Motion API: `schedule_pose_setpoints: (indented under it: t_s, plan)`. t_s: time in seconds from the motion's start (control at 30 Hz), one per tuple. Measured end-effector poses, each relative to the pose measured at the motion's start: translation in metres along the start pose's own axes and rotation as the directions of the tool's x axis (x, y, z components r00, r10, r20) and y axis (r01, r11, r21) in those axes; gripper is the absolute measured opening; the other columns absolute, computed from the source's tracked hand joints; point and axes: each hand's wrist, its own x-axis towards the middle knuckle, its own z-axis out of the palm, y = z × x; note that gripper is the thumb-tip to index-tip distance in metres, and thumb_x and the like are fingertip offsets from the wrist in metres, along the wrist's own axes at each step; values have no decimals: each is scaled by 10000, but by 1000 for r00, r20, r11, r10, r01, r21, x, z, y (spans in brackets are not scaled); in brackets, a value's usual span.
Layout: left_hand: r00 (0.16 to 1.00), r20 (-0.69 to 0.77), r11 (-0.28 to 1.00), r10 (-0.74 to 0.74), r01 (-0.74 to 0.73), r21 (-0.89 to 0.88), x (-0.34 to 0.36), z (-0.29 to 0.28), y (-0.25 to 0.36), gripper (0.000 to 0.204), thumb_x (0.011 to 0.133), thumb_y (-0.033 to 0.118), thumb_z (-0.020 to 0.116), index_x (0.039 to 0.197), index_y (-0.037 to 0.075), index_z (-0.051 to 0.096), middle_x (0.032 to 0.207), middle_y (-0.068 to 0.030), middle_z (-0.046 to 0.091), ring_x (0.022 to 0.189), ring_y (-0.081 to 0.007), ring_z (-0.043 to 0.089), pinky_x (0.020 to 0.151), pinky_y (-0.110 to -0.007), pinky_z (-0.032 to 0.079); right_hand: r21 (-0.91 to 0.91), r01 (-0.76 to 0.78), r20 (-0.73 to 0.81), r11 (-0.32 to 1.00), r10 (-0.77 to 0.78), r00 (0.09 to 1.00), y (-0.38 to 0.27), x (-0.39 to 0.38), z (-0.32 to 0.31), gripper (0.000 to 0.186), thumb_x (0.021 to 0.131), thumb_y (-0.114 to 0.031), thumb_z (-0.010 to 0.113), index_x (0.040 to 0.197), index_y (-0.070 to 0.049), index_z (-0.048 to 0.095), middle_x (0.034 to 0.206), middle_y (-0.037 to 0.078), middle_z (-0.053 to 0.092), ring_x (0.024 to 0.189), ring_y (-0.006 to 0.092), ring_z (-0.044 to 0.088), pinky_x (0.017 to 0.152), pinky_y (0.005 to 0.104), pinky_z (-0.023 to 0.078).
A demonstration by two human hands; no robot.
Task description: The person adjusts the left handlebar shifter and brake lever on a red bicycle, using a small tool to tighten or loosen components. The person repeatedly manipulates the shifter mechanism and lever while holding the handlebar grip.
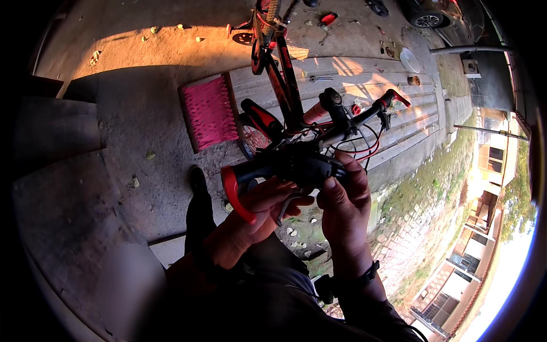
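A red and black bicycle (283, 80) stands in front of me, its handlebar (336, 122) crossing the middle of the view. My left hand (259, 208) curls under the near black grip with a red end (239, 185), its fingers touching a grey brake lever (285, 206). My right hand (345, 191) closes over the black shifter body (305, 165) beside that grip, thumb pressed on its underside. The far grip (393, 98) is red and free. Red and black cables (364, 145) loop off the bar.
A pink woven mat (209, 111) lies on the concrete to the left of the bicycle. Small tools (320, 77) and a white lid (409, 59) lie on the ribbed slab beyond. A car wheel (427, 20) shows at top right. Concrete steps (62, 188) are at my left, grass and buildings at right.
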Motion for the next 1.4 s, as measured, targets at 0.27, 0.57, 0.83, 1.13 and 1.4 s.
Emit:
schedule_pose_setpoints:
  t_s: [0.27, 0.57, 0.83, 1.13, 1.4]
  plan:
    - [1000, 7, 1000, 20, -20, 17, 2, -1, -2, 386, 1014, 215, 590, 1358, 41, 556, 1258, -82, 670, 1111, -216, 686, 799, -288, 534, 42, 105, -62, 994, -102, 993, 2, -5, 19, 524, 918, -77, 713, 1382, -45, 471, 1081, 82, 645, 840, 124, 591, 687, 257, 508]
    - [1000, -4, 1000, 21, -21, -10, 0, -8, -4, 306, 1016, 176, 580, 1286, 33, 605, 1219, -93, 691, 1083, -228, 700, 820, -309, 563, 22, 110, 133, 994, -112, 985, 6, -1, 1, 583, 847, 28, 750, 1326, -26, 422, 1147, 148, 629, 966, 205, 654, 768, 347, 584]
    - [999, -3, 999, 41, -41, -30, 0, -12, -7, 277, 1008, 154, 586, 1248, 20, 618, 1192, -101, 702, 1076, -230, 704, 821, -317, 570, -250, 188, 107, 950, -166, 980, 10, 0, -4, 652, 794, 32, 794, 1327, -8, 421, 1158, 118, 608, 1026, 184, 641, 868, 311, 552]
    - [1000, 27, 1000, 12, -12, -23, 2, -9, -4, 297, 1022, 157, 561, 1282, 17, 591, 1256, -108, 672, 1135, -244, 678, 832, -305, 551, -675, 351, 170, 649, -326, 930, -1, 4, -19, 629, 676, -38, 872, 1231, -17, 577, 1200, 118, 593, 1014, 230, 638, 847, 345, 526]
    - [999, 39, 1000, 11, -9, -30, 2, -11, -5, 318, 1025, 156, 552, 1309, 12, 566, 1300, -113, 647, 1159, -276, 667, 842, -314, 541, -797, 589, 497, 137, -404, 768, -34, 15, -11, 621, 594, -124, 903, 1154, -73, 639, 983, 111, 653, 869, 319, 644, 782, 395, 529]
